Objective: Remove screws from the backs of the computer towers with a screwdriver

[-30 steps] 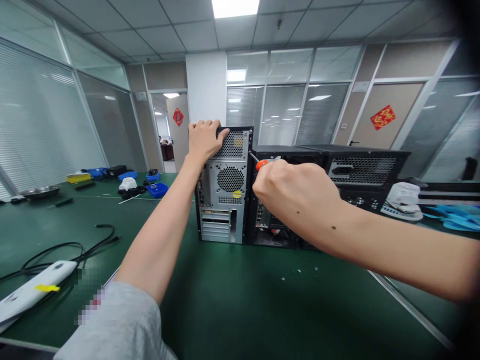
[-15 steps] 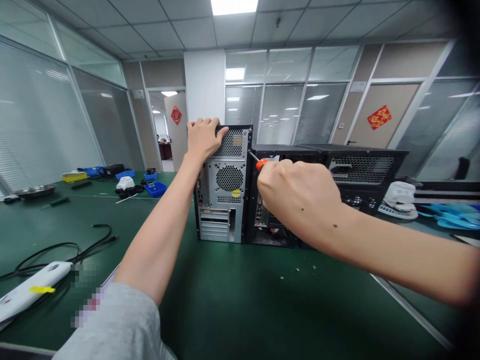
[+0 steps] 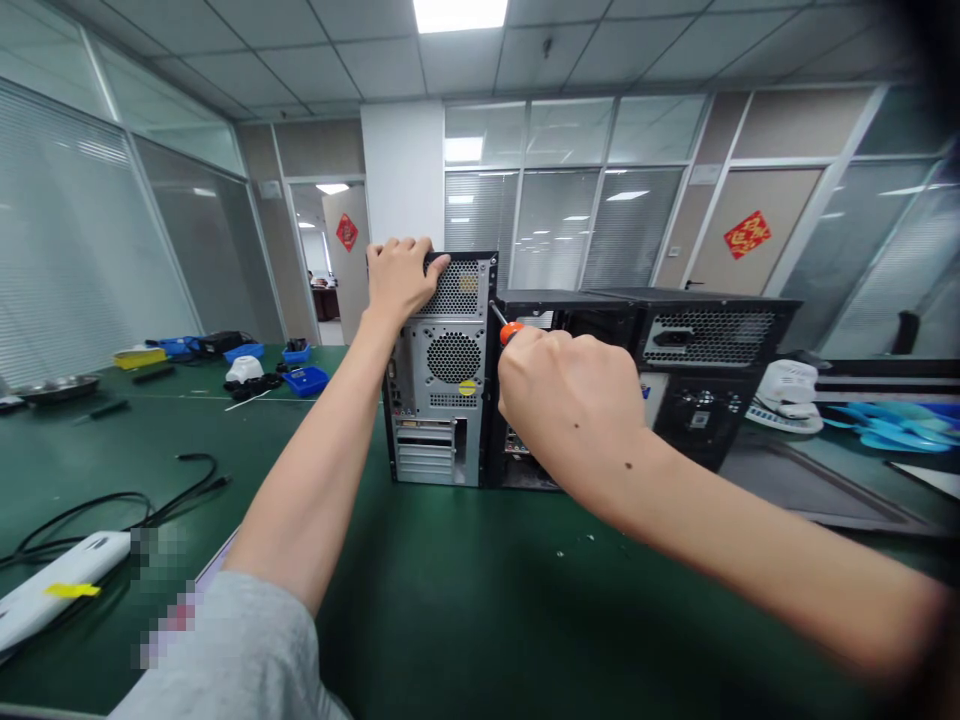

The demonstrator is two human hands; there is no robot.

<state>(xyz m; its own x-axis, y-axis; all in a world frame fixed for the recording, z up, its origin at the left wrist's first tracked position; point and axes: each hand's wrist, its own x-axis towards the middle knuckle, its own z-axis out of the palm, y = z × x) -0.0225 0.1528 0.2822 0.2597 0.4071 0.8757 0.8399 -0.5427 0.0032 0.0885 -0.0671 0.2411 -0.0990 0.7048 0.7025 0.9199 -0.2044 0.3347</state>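
An upright computer case (image 3: 442,400) shows its silver rear panel, with a fan grille and slot covers. My left hand (image 3: 403,280) grips its top edge, fingers over the top and thumb against the mesh at the back. My right hand (image 3: 574,395) is closed around the orange handle of a screwdriver (image 3: 511,331). The shaft points up and left to the right edge of the rear panel, near a corner screw. Whether the tip sits in a screw head is too small to tell. Most of the handle is hidden in my fist.
Black computer cases (image 3: 709,340) stand to the right, partly behind my right hand. Small screws (image 3: 560,554) lie on the green table (image 3: 465,610). A white power strip (image 3: 64,580) with black cables is at left. Blue trays (image 3: 305,381) and a metal dish (image 3: 56,389) sit farther back.
My right fist and forearm have turned and dropped slightly, uncovering more of the black cases. The screwdriver stays at the panel's right edge. My left hand keeps its hold; the view has shifted slightly.
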